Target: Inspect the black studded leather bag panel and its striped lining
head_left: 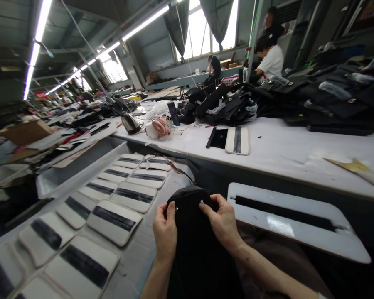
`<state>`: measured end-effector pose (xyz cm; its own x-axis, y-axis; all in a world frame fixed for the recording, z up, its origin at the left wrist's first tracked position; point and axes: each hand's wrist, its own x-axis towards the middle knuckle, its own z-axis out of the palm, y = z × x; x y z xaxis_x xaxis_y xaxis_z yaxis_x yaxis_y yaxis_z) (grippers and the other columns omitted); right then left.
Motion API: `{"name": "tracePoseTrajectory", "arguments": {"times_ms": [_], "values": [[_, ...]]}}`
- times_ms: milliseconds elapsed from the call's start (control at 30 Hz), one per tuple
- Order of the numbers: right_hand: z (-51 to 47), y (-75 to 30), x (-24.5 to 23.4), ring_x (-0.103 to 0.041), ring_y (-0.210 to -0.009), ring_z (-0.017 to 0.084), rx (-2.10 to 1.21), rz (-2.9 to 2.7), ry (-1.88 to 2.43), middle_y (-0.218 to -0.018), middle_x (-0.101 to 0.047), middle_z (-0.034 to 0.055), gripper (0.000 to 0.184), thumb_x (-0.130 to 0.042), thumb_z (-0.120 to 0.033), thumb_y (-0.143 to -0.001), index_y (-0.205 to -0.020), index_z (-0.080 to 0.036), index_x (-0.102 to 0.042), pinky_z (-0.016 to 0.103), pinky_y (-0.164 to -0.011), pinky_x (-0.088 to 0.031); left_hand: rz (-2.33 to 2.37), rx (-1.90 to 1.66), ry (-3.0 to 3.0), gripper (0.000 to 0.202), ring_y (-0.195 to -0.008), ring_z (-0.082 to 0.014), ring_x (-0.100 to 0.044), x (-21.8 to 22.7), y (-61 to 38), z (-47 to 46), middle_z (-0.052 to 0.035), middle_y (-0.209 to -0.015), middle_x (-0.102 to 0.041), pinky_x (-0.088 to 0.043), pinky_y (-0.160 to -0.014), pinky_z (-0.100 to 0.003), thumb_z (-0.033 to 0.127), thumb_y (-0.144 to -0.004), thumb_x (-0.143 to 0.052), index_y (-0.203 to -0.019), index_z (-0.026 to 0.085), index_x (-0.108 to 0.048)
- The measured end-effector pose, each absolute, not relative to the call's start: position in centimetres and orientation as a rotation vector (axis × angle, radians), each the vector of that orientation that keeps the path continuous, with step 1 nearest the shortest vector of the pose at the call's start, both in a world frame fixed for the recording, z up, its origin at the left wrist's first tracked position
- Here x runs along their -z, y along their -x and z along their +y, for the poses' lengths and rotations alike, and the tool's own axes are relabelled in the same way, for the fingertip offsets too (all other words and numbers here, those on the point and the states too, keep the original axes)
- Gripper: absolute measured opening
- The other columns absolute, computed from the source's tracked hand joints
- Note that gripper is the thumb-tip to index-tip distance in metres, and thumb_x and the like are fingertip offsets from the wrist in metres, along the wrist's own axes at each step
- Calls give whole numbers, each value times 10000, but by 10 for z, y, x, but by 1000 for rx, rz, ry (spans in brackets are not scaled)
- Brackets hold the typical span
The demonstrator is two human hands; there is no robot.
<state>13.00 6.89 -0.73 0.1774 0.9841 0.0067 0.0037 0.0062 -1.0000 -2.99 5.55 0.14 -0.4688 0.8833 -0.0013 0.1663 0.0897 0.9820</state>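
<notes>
A black leather bag piece (191,232) with a rounded top and small metal studs lies in front of me, over my lap. My left hand (164,230) grips its left upper edge, thumb on top near a stud. My right hand (222,220) pinches the right upper edge, fingers curled onto the black material by another stud. Both hands are closed on the piece.
Several white padded panels with dark stripes (114,220) lie in rows on the low bench to my left. A white template with a long dark slot (294,222) sits to the right. The white worktable (283,145) behind carries a striped panel (237,140), a pink fan (160,126) and heaps of black bags (330,99). People (271,58) work at the back.
</notes>
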Motion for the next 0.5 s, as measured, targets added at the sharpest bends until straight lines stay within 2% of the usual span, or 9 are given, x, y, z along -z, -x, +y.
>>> {"name": "tracePoseTrajectory", "arguments": {"times_ms": [67, 167, 300, 400, 500], "values": [[70, -135, 7, -556, -676, 170, -1129, -1036, 1222, -712, -637, 1, 219, -719, -384, -763, -762, -191, -616, 280, -623, -438, 1606, -1424, -960, 460, -700, -173, -632, -2, 30, 54, -27, -785, -672, -497, -632, -258, 602, -791, -647, -927, 165, -602], [72, -142, 6, -529, -639, 147, -1225, -941, 1144, -678, -618, -4, 268, -759, -414, -727, -727, -177, -631, 260, -593, -420, 1424, -1375, -902, 434, -802, -191, -664, 2, 31, 44, -55, -924, -698, -530, -718, -277, 518, -800, -682, -1042, 164, -615], [73, -145, 8, -566, -623, 155, -1413, -764, 1068, -693, -656, 14, 347, -823, -455, -639, -756, -168, -670, 269, -596, -453, 1450, -1293, -914, 452, -927, -229, -673, 12, 30, 20, -93, -1049, -702, -535, -832, -320, 472, -810, -691, -1132, 164, -617], [67, -141, 15, -622, -679, 186, -1475, -716, 1050, -780, -699, 33, 385, -823, -476, -634, -837, -183, -678, 287, -628, -494, 1533, -1332, -939, 439, -897, -240, -682, 14, 26, 10, -101, -1009, -716, -542, -808, -331, 488, -804, -689, -1083, 155, -624], [55, -137, 27, -666, -816, 234, -1420, -833, 1145, -917, -718, 43, 468, -815, -466, -645, -1006, -217, -652, 321, -711, -534, 1581, -1381, -965, 427, -824, -234, -684, 12, 22, 10, -98, -937, -726, -543, -739, -317, 515, -806, -673, -1027, 151, -632]]}}
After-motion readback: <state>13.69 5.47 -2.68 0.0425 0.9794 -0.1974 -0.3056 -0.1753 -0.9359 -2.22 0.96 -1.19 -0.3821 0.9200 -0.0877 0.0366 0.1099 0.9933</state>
